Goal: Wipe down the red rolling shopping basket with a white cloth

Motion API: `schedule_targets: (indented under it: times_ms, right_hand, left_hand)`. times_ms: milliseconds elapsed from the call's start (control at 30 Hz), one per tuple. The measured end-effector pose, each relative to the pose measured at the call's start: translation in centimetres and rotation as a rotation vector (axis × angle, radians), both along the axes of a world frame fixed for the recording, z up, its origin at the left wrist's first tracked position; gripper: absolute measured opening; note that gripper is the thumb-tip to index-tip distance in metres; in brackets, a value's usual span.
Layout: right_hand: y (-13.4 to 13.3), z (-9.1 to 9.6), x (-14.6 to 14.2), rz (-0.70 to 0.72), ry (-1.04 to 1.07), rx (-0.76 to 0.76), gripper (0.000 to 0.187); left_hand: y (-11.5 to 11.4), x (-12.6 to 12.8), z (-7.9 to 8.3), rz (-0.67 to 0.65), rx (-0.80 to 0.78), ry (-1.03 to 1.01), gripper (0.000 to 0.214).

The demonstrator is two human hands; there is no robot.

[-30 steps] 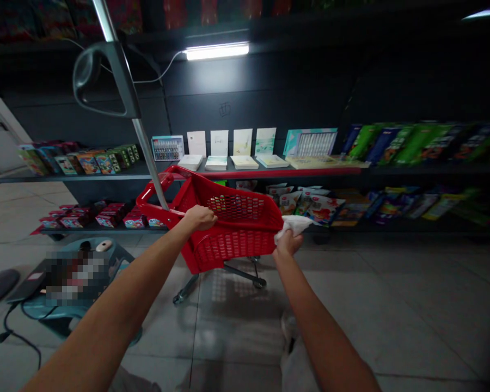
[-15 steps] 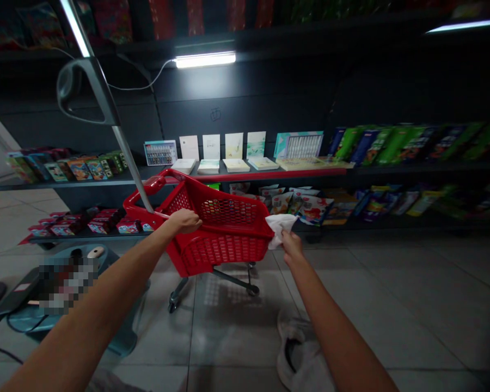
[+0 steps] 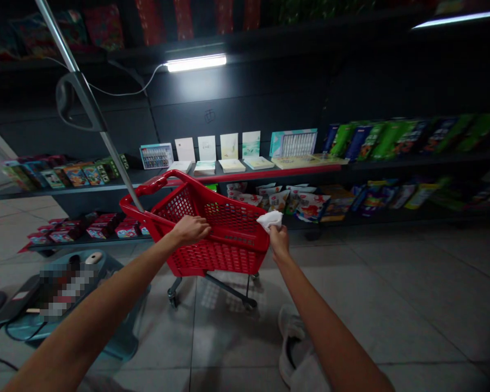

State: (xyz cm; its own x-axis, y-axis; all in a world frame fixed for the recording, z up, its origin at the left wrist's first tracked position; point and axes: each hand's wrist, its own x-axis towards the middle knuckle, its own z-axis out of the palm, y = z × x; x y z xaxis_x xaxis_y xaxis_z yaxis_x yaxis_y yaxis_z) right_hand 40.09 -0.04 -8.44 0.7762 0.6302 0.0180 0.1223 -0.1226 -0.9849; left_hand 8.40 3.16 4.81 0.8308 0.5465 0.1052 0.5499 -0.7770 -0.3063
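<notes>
Resting on the near rim of a red trolley basket (image 3: pixel 220 256), the left hand (image 3: pixel 191 228) sits just left of the frame's centre, its grip closed over the plastic edge with the fingers curled onto it. The right hand (image 3: pixel 278 240), a little right of centre, has its grip pinched shut on a crumpled white cloth (image 3: pixel 269 219), and the cloth touches the basket's corner at the right end of that same rim. The basket stands on a wheeled frame (image 3: pixel 172 294) on the pale tiled floor (image 3: pixel 392 294). A silver pole (image 3: pixel 118 169) climbs from the basket's far left edge to the upper left of the frame, carrying a grey loop handle (image 3: pixel 75 103). Behind the basket runs a dark shelf (image 3: pixel 294 169). Upright cards (image 3: pixel 228 146) and flat pads sit on it above centre, green and blue packets (image 3: pixel 375 139) fill the right of the frame, and small coloured boxes (image 3: pixel 77 174) line the left. A lit tube lamp (image 3: pixel 196 62) glows at the upper middle. At the lower left a blue-grey stool (image 3: pixel 118 337) carries a white mouse (image 3: pixel 93 257) and a dark flat device, partly blurred out. A pale shoe (image 3: pixel 289 332) shows at the bottom, beside the right forearm
</notes>
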Motion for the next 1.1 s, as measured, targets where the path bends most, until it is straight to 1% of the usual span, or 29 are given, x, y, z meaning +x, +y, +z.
schedule_targets:
  times_ms: [100,167,200,267,333,400,467,567,700,833,900,967,1033,1100]
  right_hand:
    - [-0.2,0.0,-0.2,0.014,-0.024,-0.004,0.043]
    - [-0.2,0.0,-0.1,0.027,-0.060,-0.009,0.041]
    - [-0.3,0.0,0.1,0.035,-0.077,-0.011,0.039]
    - [-0.3,0.0,0.5,0.062,-0.094,-0.009,0.035]
    - [-0.3,-0.1,1.0,0.094,-0.096,0.001,0.032]
    - [-0.2,-0.2,1.4,0.137,-0.112,0.017,0.030]
    - [0.0,-0.4,1.4,0.171,-0.136,0.036,0.029]
    - [1.1,-0.6,1.1,0.180,-0.132,0.064,0.027]
    - [3.4,-0.5,0.8,0.140,-0.032,0.134,0.027]
    - [4.8,-0.6,0.6,0.100,0.050,0.156,0.033]
    - [4.5,-1.0,0.3,0.085,0.061,0.146,0.035]
    - [3.5,-1.4,-0.3,0.075,0.016,0.101,0.034]
    - [1.9,-2.0,-1.1,0.072,-0.059,0.045,0.029]
    - [-0.2,-2.7,-1.9,0.077,-0.116,0.011,0.018]
  left_hand:
    - [-2.7,6.5,-1.4,-0.178,-0.087,-0.040,0.048]
    - [-4.0,11.1,-2.2,-0.232,-0.160,-0.016,0.052]
    - [-4.4,13.1,-2.6,-0.231,-0.190,0.004,0.055]
    - [-4.7,16.0,-3.3,-0.154,-0.224,0.028,0.062]
    - [-4.4,17.4,-4.0,-0.054,-0.266,0.016,0.064]
    - [-4.0,17.6,-4.7,0.053,-0.321,0.024,0.065]
    - [-3.7,17.2,-5.1,0.102,-0.353,0.046,0.066]
    - [-3.5,16.5,-5.4,0.056,-0.353,0.068,0.066]
    - [-3.7,15.6,-5.2,-0.008,-0.346,0.113,0.062]
    - [-4.0,14.9,-5.2,-0.010,-0.332,0.107,0.052]
    - [-4.0,14.9,-5.3,0.015,-0.340,0.110,0.052]
    - [-3.8,15.0,-5.4,0.048,-0.354,0.125,0.052]
    - [-3.6,15.2,-5.4,0.072,-0.370,0.142,0.052]
    - [-3.3,15.2,-5.4,0.083,-0.378,0.146,0.052]
